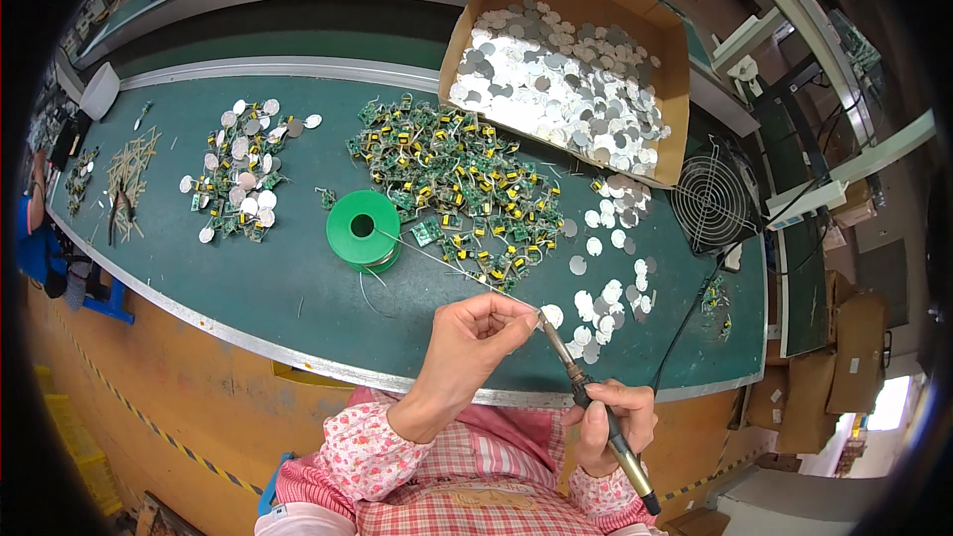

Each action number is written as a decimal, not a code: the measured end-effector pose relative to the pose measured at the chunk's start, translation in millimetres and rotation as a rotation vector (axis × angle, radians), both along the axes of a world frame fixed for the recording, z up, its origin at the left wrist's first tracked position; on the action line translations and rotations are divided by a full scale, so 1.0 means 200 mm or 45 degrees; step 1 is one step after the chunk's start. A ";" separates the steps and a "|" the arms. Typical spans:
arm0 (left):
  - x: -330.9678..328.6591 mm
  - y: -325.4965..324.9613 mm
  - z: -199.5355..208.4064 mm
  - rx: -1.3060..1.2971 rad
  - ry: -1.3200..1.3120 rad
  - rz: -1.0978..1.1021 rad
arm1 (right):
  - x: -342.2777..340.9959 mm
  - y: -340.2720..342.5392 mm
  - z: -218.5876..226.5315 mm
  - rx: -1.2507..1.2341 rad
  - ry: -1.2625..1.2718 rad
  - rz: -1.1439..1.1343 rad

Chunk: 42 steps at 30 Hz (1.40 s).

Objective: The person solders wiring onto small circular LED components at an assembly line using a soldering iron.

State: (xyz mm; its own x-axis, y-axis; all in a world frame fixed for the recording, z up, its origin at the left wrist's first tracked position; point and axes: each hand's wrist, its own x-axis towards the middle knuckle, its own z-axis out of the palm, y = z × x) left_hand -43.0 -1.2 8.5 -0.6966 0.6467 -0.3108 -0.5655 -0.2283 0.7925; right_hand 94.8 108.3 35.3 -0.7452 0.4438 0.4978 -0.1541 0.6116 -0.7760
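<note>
Low in the middle of the frame, the left hand (472,339) pinches thin wire (452,266) from the green spool (342,238). To its lower right, the right hand (623,424) wraps around a soldering iron (577,377). This looks like the melting step, wire near hot tip (543,321). The next move seems to need steady hands.

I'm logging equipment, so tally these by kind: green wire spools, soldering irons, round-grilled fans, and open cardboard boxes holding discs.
Green wire spool: 1
Soldering iron: 1
Round-grilled fan: 1
Open cardboard box with discs: 1
Total: 4
</note>
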 end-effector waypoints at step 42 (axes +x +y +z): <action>0.00 -0.05 -0.02 -0.211 0.529 -0.492 | -0.10 0.08 0.00 -0.314 -0.250 0.089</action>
